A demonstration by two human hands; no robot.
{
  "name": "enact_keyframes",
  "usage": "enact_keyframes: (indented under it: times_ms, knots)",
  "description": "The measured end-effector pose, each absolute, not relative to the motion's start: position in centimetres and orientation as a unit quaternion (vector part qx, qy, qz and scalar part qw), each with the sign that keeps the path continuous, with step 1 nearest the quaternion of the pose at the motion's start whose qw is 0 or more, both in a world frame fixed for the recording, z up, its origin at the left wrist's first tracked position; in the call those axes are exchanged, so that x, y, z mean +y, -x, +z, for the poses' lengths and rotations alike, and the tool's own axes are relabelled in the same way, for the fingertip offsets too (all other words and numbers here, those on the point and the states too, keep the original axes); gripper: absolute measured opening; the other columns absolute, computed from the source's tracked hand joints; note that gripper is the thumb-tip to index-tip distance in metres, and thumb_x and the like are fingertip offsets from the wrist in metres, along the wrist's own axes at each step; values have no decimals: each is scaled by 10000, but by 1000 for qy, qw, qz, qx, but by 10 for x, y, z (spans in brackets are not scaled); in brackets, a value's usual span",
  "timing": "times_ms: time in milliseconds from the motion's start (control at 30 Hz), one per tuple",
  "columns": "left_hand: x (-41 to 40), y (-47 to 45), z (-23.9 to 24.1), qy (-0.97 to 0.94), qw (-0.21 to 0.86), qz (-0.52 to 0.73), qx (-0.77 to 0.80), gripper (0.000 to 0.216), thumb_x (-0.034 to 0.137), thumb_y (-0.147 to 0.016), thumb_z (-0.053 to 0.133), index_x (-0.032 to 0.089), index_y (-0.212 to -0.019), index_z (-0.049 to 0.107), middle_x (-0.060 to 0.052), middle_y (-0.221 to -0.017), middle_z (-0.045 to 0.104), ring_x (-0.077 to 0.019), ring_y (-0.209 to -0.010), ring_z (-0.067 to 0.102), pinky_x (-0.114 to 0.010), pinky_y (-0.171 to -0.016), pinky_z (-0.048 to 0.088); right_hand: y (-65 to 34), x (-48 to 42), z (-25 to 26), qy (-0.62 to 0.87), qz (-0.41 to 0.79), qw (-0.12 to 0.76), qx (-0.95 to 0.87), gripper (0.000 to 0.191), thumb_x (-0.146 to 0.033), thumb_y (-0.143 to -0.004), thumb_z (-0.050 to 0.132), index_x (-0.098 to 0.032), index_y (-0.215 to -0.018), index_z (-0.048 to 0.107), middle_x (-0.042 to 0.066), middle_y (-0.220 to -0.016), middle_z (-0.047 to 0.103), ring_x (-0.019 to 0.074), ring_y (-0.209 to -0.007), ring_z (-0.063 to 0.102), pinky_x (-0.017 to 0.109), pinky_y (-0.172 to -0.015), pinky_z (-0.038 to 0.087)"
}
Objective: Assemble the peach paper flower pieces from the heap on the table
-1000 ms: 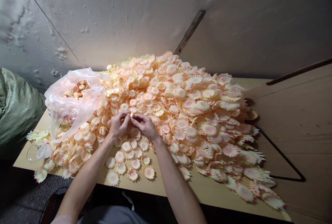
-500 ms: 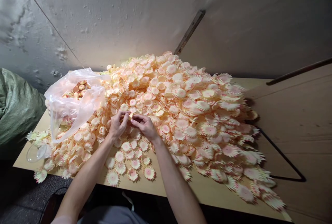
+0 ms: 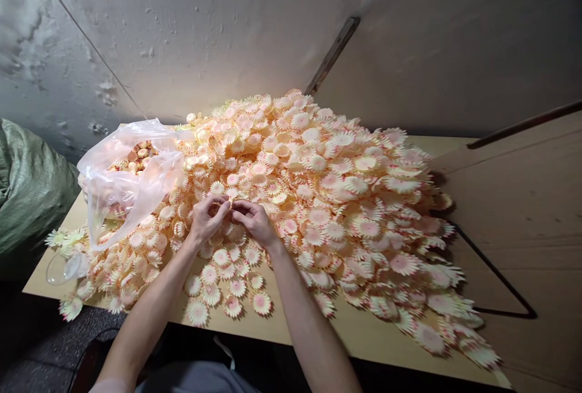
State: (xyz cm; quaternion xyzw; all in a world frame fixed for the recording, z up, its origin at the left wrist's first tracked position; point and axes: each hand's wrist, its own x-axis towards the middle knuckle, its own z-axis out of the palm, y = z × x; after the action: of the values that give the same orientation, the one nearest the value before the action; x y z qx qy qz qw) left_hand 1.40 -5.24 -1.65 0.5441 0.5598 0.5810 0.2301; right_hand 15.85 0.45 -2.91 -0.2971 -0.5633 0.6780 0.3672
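Observation:
My left hand and my right hand meet fingertip to fingertip above the heap's front. Both are closed in a pinch on a small pale artificial flower piece, mostly covered by the fingers. All around them lies a large heap of cream and pink artificial flower heads with jagged petals. Just below my wrists, several single flower heads lie face up on the wooden table.
Left of the heap sits an open clear plastic bag holding small brownish-cream parts. A transparent cup lies near the table's left end. A green sack stands beyond it, and a cardboard sheet borders the right.
My fingertips have drawn slightly closer together, so less of the small flower piece shows. The heap, bag and cup stay where they were.

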Motion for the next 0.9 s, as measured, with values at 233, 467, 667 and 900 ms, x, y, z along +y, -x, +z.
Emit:
enact_keyframes:
  times_ms: [233, 467, 667, 900]
  knots:
    - [-51, -13, -18, -568, 197, 581, 549, 155, 297, -821, 636, 155, -783, 684, -112, -968, 719, -185, -868, 686, -297, -770, 542, -158, 5, -30, 292, 683, 364, -562, 216, -320, -716, 735, -200, -895, 713, 29, -887, 692, 171, -848, 628, 290, -796, 508]
    - [-50, -13, -18, -564, 196, 582, 552, 169, 302, -846, 607, 164, -811, 698, -97, -954, 726, -179, -856, 687, -298, -775, 547, -158, 3, -25, 296, 681, 365, -562, 213, -326, -717, 742, -199, -885, 715, 31, -892, 694, 165, -842, 625, 282, -788, 509]
    - [-49, -13, -19, -567, 193, 571, 562, 179, 293, -882, 547, 163, -846, 665, -84, -936, 724, -161, -826, 680, -268, -744, 543, -157, 3, -24, 306, 676, 361, -564, 250, -351, -697, 754, -189, -883, 713, 36, -888, 695, 170, -812, 627, 296, -774, 517]
    - [-48, -13, -22, -567, 196, 553, 578, 190, 304, -895, 517, 164, -866, 641, -81, -934, 715, -158, -804, 673, -264, -730, 528, -157, 3, -26, 311, 678, 358, -562, 259, -367, -678, 763, -197, -867, 713, 36, -885, 700, 178, -812, 630, 305, -777, 516]
